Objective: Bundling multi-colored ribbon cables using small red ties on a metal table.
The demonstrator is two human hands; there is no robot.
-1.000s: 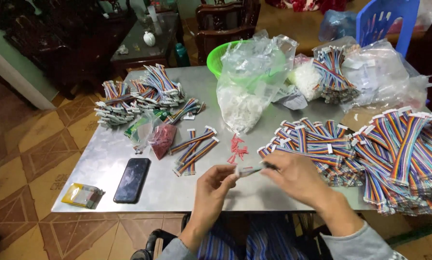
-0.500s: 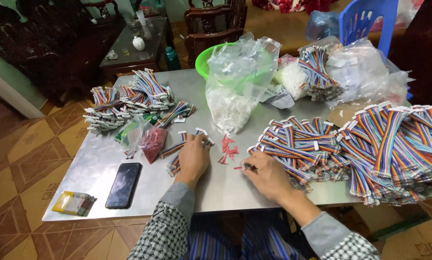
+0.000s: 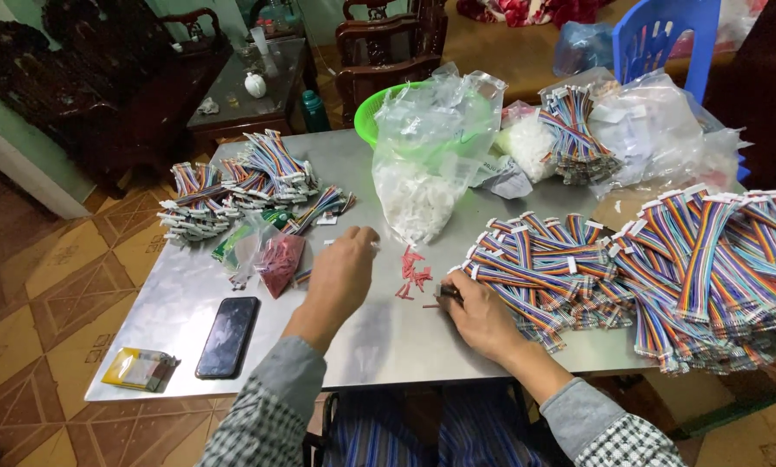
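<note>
Rainbow-striped ribbon cables [image 3: 552, 268] lie heaped at the right of the grey desk [image 3: 379, 333], and the right hand [image 3: 479, 316] now rests against the near edge of that heap, fingers closed on a small dark tool or connector (too small to tell which) that a second ago it held up in front of the body with the other hand. The left hand [image 3: 343, 272] has let go and moved out across the desk, lying palm down with fingers curled, its tips by a white-ended cable piece [image 3: 332, 242] left of the scattered red connectors [image 3: 414, 275]; whether it grips anything I cannot tell.
</note>
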